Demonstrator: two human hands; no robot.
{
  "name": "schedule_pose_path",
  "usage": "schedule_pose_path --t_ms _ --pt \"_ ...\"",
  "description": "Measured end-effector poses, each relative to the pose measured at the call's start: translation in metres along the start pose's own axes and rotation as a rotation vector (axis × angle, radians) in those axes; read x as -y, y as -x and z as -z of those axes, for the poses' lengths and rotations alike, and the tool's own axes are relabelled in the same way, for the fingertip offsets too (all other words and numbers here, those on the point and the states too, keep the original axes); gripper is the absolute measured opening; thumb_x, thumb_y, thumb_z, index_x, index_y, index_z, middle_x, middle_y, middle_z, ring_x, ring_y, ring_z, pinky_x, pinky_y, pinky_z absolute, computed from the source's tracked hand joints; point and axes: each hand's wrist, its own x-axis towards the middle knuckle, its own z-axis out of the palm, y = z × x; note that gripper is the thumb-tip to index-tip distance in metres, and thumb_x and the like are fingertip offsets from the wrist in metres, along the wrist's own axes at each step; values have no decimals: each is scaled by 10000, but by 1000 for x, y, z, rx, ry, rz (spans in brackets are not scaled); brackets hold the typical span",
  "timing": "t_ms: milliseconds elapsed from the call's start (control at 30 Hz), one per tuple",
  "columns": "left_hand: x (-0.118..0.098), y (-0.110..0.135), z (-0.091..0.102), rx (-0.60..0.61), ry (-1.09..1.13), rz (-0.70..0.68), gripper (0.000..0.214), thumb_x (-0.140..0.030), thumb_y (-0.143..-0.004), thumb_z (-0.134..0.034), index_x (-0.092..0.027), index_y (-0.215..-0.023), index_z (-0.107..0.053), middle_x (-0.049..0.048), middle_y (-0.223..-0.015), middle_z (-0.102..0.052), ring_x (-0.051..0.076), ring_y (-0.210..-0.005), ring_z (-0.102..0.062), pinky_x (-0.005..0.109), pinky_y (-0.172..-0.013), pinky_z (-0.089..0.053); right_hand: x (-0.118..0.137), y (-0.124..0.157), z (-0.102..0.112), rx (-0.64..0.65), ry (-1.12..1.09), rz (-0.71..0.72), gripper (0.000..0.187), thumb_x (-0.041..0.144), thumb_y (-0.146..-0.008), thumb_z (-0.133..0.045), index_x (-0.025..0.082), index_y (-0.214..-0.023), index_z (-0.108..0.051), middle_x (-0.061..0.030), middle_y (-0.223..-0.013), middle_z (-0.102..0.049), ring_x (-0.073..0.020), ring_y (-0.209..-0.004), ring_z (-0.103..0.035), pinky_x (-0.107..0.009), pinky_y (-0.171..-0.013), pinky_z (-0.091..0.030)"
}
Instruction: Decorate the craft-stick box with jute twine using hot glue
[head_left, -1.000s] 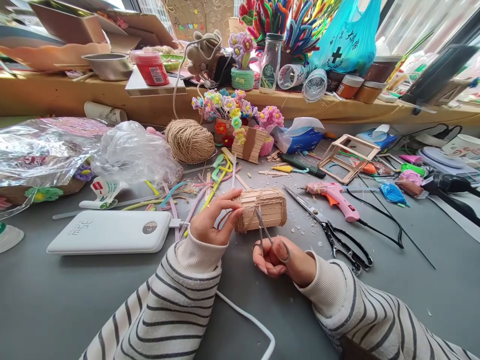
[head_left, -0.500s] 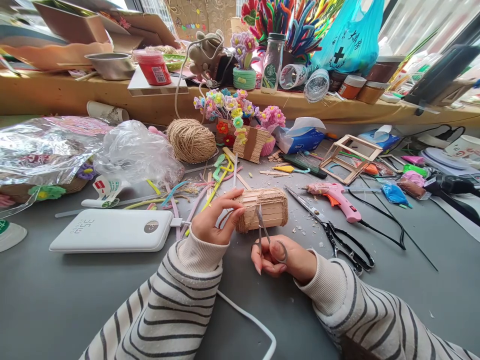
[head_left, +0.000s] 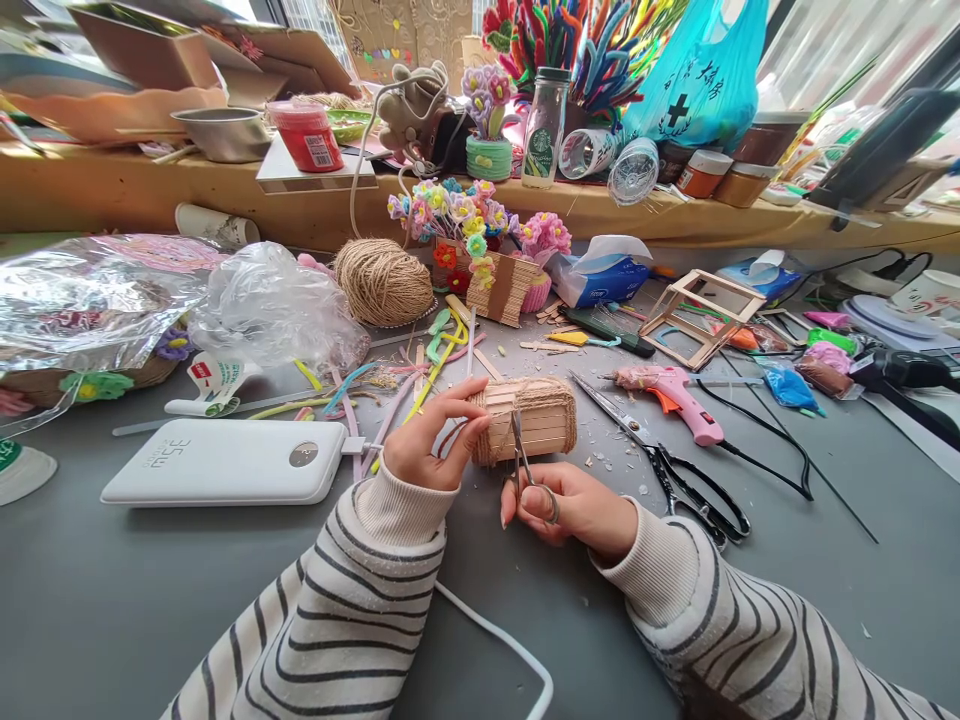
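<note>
A small craft-stick holder point(head_left: 553, 432) lies on its side in the middle of the table, with jute twine wrapped around both ends. My left hand point(head_left: 429, 440) grips its left end between thumb and fingers. My right hand point(head_left: 574, 508) is closed on small metal scissors point(head_left: 519, 445), thumb and fingers in the handle loops. Their blades point up and lie in front of the holder's sticks, close to the twine; whether anything is between the blades cannot be made out.
Large black-handled scissors point(head_left: 686, 490) and a pink glue gun point(head_left: 675, 395) lie to the right. A white power bank point(head_left: 225, 462) with a cable sits on the left. Behind are a ball of twine point(head_left: 382, 280), pipe cleaners point(head_left: 439, 365), a wooden frame point(head_left: 701, 315) and flower crafts point(head_left: 469, 220).
My right thumb has moved left, and the small scissors' handles and blades have drawn closer together. My left hand and the craft-stick holder stay nearly where they were.
</note>
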Motion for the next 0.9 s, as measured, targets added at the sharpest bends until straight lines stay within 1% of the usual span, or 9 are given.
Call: schedule_pose_path --t_ms 100,433,633,900 --pt "1 0 0 -9 0 -6 43 -199 -792 -571 -187 -821 -601 58 -1042 -671 141 -932 -642 242 -853 -500 1 0 0 -16 10 -9 546 645 -619 -602 111 -719 -555 90 -463 -370 -14 -361 -275 -171 -337 -186" --pt "2 0 0 -1 5 -24 56 -203 -797 -561 -179 -830 -600 69 -1047 -668 149 -935 -640 255 -856 -500 0 -4 2 -1 32 17 588 719 -593 -547 134 -622 -499 83 -440 -390 -6 -330 -255 -174 -326 -184" --pt "0 0 -1 -13 -5 -8 41 -196 -793 -565 -186 -820 -594 54 -1046 -669 145 -933 -642 251 -859 -498 0 -4 -3 -75 49 24 579 715 -594 -552 141 -558 -490 81 -391 -375 -17 -324 -265 -186 -335 -182" --pt "-3 -1 1 9 -35 17 51 -217 -807 -548 -185 -813 -587 58 -1044 -670 157 -931 -643 269 -846 -507 -5 -2 -5 -160 106 43 559 690 -633 -545 148 -504 -498 81 -342 -349 -31 -317 -269 -205 -361 -183"
